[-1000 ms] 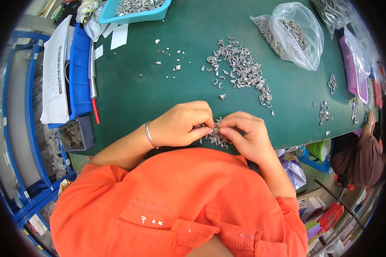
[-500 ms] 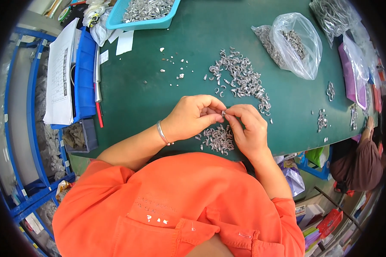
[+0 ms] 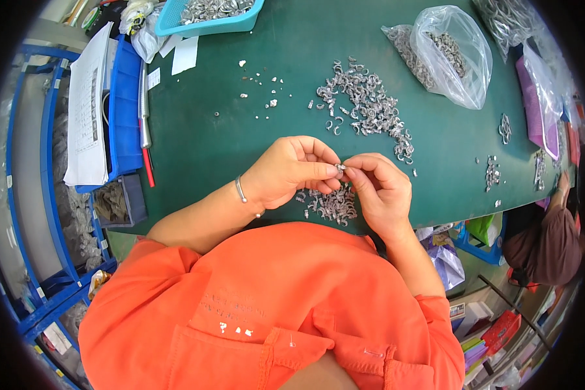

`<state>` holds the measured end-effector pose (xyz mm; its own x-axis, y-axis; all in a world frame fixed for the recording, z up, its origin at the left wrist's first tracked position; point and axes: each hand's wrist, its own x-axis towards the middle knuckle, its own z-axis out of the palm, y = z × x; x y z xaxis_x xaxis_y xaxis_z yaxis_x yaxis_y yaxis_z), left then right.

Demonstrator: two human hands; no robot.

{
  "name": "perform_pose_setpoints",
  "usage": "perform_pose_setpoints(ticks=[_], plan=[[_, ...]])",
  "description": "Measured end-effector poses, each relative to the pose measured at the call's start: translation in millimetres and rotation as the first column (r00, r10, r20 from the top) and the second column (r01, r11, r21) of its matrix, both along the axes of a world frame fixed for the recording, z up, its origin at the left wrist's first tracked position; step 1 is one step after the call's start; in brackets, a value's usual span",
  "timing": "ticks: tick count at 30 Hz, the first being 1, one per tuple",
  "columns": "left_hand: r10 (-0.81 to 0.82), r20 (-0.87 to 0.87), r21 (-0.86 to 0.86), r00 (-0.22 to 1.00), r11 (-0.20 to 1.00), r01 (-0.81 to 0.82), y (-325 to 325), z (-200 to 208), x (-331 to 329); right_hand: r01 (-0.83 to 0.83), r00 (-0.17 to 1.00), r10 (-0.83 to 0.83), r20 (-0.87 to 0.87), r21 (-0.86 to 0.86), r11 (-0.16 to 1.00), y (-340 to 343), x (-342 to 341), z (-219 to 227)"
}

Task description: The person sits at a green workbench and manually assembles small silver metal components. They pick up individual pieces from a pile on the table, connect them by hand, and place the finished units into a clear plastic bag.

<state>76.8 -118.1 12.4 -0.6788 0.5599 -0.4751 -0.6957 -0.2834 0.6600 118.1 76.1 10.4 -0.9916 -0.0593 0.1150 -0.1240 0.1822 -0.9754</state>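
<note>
Between the fingertips of both hands is a small silvery metal piece; its exact kind is too small to make out. My left hand pinches it from the left, thumb and forefinger together. From the right, my right hand pinches it too. Just below them, close to my body, lies a small pile of curved metal pieces, partly covered by the fingers. A larger spread of similar C-shaped metal pieces lies beyond my hands on the green table.
A light-blue basket of metal parts stands far left, a blue tray with papers at left. Far right are an open clear plastic bag of parts and a purple basket. Another person's arm reaches the table's right edge.
The left hand's fingers have shifted, the thumb now lying straighter along the metal piece, which shows more between the fingertips. Both hands stay together in about the same place.
</note>
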Motion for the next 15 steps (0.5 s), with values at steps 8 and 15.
perform_pose_setpoints(ticks=[8,15], plan=[[-0.322,-0.336,-0.397,0.885,0.901,0.177,-10.4,7.0,2.5,-0.129,0.865,0.294,-0.406,0.387,0.913,4.3,-0.6,4.9],[-0.460,-0.805,-0.581,0.375,0.737,-0.346,-4.6,4.1,-13.8,0.055,0.871,0.263,-0.415,0.615,0.787,-5.1,-40.0,-10.9]])
